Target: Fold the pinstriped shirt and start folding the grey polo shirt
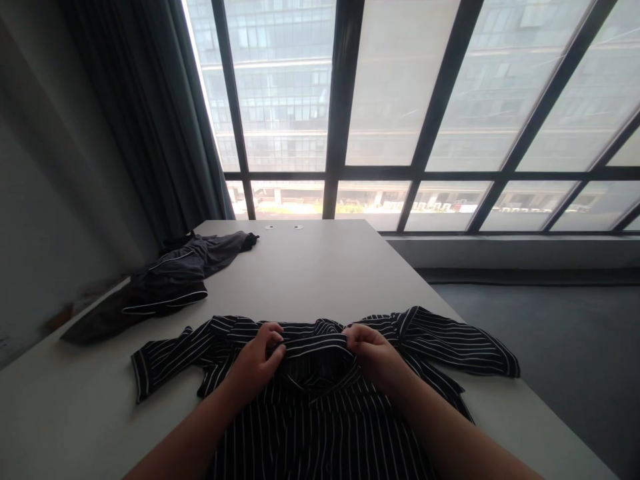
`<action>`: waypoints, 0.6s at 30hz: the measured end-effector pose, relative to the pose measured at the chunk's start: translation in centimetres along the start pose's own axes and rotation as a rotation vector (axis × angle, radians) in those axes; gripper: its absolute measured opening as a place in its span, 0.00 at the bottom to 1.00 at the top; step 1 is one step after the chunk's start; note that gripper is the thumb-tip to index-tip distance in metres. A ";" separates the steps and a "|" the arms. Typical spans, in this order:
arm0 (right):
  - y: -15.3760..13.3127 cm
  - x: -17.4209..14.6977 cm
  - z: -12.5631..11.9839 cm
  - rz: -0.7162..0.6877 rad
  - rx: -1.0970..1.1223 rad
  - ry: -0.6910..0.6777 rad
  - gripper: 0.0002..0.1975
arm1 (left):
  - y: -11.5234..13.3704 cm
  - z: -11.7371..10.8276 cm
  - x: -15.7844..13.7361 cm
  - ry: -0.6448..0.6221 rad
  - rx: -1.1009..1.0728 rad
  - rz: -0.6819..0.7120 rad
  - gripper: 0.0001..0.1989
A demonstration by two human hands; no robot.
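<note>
A black shirt with white stripes [350, 427] lies spread on the table, its neck opening toward the far side and a sleeve out to each side. My left hand [261, 357] pinches the left end of the shirt's collar band [315, 344] between thumb and fingers. At the band's right end, my right hand [367, 347] is closed on the same edge. Between the two hands the band runs stretched, slightly raised above the dark neck opening. The shirt's lower part passes out of view at the bottom.
The white table [320, 267] reaches toward large windows [385, 87]. A crumpled dark garment with white piping [175, 273] lies along its left edge. Two small round fittings [299, 227] sit near the far edge. A dark curtain [145, 113] hangs at the left.
</note>
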State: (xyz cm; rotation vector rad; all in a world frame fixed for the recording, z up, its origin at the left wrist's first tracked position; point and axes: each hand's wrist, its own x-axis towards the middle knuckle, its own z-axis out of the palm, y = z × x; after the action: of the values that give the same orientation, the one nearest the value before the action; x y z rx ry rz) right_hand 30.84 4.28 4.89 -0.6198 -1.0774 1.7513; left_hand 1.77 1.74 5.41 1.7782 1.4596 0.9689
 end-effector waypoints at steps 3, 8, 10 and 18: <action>0.1 0.1 0.2 -0.045 -0.078 0.012 0.07 | 0.8 -0.4 -0.4 0.035 0.270 -0.035 0.19; 0.2 0.1 0.0 -0.060 -0.169 0.044 0.04 | 2.1 -0.6 -1.0 -0.109 0.414 -0.167 0.13; 0.0 0.1 -0.3 -0.062 -0.255 0.036 0.04 | 2.2 -0.4 -1.0 -0.151 0.303 -0.177 0.09; -0.9 -1.1 1.5 -0.659 -1.288 0.210 0.10 | 2.3 0.4 -1.0 -0.188 -0.143 -0.119 0.16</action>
State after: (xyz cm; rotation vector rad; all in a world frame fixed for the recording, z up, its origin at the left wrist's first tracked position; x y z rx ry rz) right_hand 30.57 2.84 6.35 -0.9959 -1.9186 0.2618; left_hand 3.23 0.37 6.98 1.6142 1.3283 0.8019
